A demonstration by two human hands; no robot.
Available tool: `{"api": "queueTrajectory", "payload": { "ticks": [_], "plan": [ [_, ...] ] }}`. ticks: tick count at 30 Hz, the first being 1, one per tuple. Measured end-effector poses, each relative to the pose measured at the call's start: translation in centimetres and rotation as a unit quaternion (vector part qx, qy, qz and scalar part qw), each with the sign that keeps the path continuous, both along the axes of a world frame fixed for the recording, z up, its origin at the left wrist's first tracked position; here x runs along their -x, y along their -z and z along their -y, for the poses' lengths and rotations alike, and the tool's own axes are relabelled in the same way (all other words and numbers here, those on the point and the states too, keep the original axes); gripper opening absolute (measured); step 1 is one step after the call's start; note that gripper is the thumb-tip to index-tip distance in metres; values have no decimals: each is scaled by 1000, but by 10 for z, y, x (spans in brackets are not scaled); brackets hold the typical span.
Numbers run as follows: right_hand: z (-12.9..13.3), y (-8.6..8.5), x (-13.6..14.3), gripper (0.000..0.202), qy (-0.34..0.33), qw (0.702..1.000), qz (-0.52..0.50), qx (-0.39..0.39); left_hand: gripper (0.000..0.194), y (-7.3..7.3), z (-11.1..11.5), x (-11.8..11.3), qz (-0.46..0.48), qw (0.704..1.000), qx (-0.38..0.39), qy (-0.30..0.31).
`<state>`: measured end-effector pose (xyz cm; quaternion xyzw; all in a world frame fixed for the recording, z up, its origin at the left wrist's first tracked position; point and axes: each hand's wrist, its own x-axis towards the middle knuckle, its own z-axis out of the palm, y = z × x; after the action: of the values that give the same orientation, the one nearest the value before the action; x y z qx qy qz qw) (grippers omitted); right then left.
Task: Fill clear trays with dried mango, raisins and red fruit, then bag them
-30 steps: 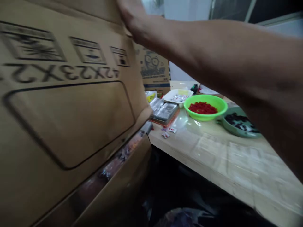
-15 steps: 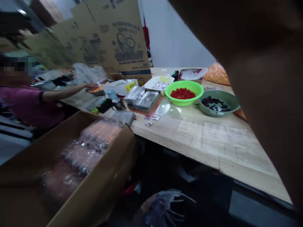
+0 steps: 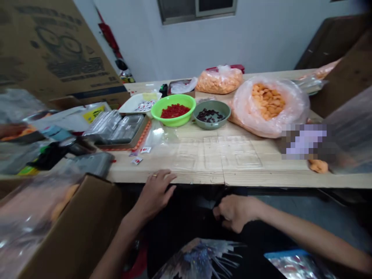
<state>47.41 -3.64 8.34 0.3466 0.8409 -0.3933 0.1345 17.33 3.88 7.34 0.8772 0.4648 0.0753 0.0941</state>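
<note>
My left hand point(image 3: 158, 192) rests at the table's front edge, fingers stretched and apart, holding nothing. A ring shows on one finger. My right hand point(image 3: 236, 211) is over my lap, just below the table edge, with its fingers curled in. Whatever they may hold is hidden. Ahead of both hands, clear plastic trays point(image 3: 241, 157) lie flat on the table. Behind these stand a bright green bowl point(image 3: 174, 121) of red pieces and a grey-green bowl point(image 3: 212, 125) of dark pieces. Small printed packets point(image 3: 137, 160) lie left of the trays.
An open cardboard box point(image 3: 78, 228) with plastic-wrapped packs stands at my left. A large open bag point(image 3: 296, 106) of orange snacks sits back right, near a tied bag point(image 3: 219, 83). A box of clear plastic cases point(image 3: 128, 128) and a white tray point(image 3: 125, 106) are left.
My view has swung right, bringing the orange snack bags into sight. Both hands now show near the table edge; the dark arm that covered the right side is gone from there.
</note>
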Motion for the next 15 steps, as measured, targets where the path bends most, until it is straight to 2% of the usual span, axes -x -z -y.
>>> {"api": "queueTrajectory", "payload": {
  "ticks": [2, 3, 5, 7, 9, 10, 11, 13, 15],
  "plan": [
    [21, 33, 1, 22, 76, 997, 18, 5, 43, 23, -21, -18, -33, 997, 0, 69],
    [25, 40, 3, 18, 124, 992, 5, -13, 47, 36, -30, -27, -51, 994, 0, 96],
    [18, 38, 4, 22, 238, 965, -38, -99, 50, 59, -41, -44, -73, 990, 6, 123],
    [-2, 28, -6, 33, 352, 907, -51, -228, 53, 75, -45, -58, -70, 989, 13, 126],
    [-25, 27, -25, 44, 432, 832, 20, -347, 59, 81, -43, -70, -42, 993, 6, 112],
    [-34, 32, -35, 49, 452, 806, 69, -375, 62, 81, -42, -76, -23, 994, 1, 108],
    [-42, 41, -45, 53, 463, 793, 110, -381, 67, 80, -41, -83, -5, 994, 0, 111],
    [-50, 66, -59, 58, 468, 790, 166, -360, 72, 78, -40, -94, 21, 990, 18, 141],
    [-51, 90, -61, 60, 450, 806, 193, -331, 66, 79, -41, -102, 33, 981, 52, 182]
  ]
}}
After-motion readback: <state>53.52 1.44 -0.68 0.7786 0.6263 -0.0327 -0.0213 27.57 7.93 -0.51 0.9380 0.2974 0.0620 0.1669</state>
